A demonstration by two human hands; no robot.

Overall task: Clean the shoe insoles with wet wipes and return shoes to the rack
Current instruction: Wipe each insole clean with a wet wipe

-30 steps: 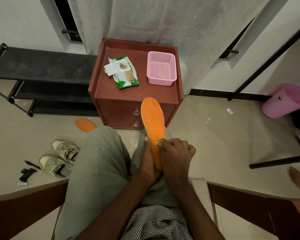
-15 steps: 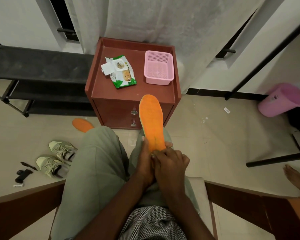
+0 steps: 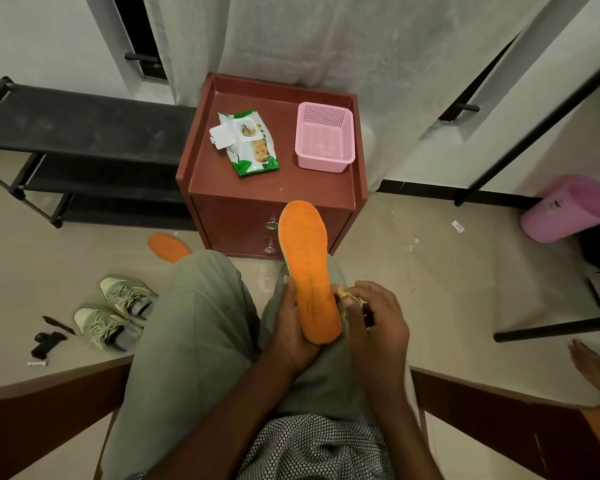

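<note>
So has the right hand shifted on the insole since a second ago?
Yes. The right hand, pinching a crumpled wipe, has come off the top of the insole to its right edge, away from the left hand.

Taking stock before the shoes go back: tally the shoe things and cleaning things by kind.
Orange foam insoles: 2
Pale green lace-up sneakers: 2
Green-and-white wet-wipe pack: 1
Crumpled yellowish wipe: 1
Pink plastic mesh basket: 1
Total: 7
</note>
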